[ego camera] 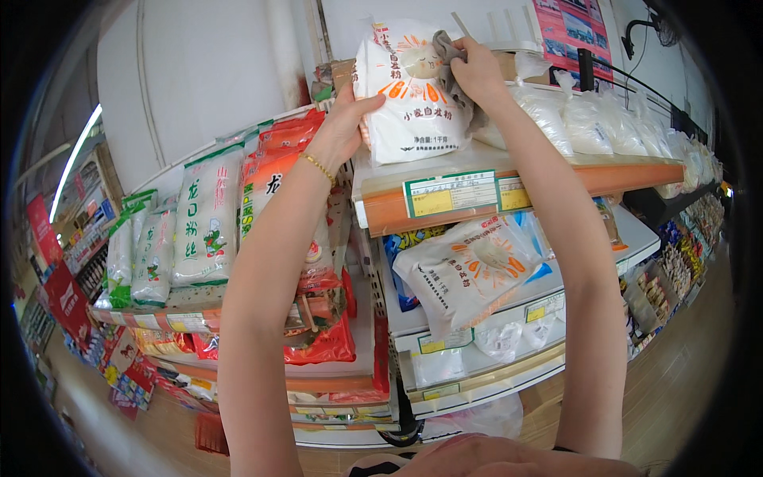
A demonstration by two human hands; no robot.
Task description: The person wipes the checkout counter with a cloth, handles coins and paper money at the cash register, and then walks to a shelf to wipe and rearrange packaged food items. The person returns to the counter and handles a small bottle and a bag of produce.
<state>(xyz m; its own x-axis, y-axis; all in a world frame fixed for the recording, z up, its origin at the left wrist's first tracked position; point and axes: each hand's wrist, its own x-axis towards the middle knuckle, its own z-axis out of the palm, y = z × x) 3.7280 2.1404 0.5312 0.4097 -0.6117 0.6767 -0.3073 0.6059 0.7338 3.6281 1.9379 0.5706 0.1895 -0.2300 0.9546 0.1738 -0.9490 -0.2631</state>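
Note:
A white plastic bag of flour (pixel 411 128) with orange print stands upright on the upper shelf (pixel 524 179), at its left end. My left hand (pixel 346 119) grips the bag's left side, thumb across its front. In my right hand (pixel 477 68) is a bunched grey cloth (pixel 450 53), pressed against the bag's upper right side. A second bag of the same flour (pixel 471 268) lies tilted on the shelf below, its lower end jutting past the shelf edge.
Knotted clear bags of white goods (pixel 587 122) line the upper shelf to the right. Bags of vermicelli (pixel 205 217) and red packages (pixel 277 161) fill the left shelf unit. Price labels (pixel 453 194) run along the shelf fronts. A red basket (pixel 211 433) sits on the floor.

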